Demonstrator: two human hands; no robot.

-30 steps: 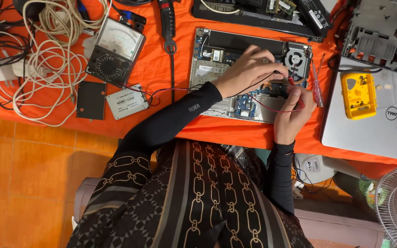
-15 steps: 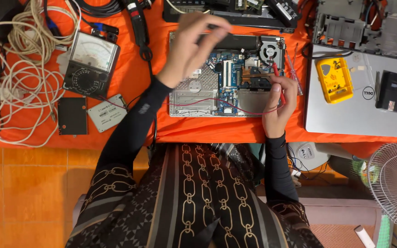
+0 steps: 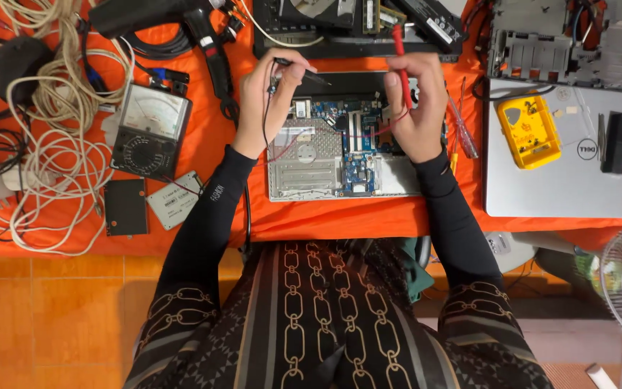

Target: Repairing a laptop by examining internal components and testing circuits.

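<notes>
The left hand had its fingers closed around a black probe, tip pointing toward the right hand. The right hand had its fingers wrapped around a red probe, held upright. Directly beneath both sets of fingers lay the opened laptop base, cover already off, blue circuit board and silver plates exposed. Both probes were in hand above the board; whether either tip touched a contact could not be told, so the testing looked barely begun. Thin leads trailed from the fingers across the board and could snag. Well left of the left fingers sat an analog meter, beyond it a tangle of white cable. Just right of the right fingers lay a screwdriver, further out a yellow case on a closed grey laptop. The orange worktop was crowded.
</notes>
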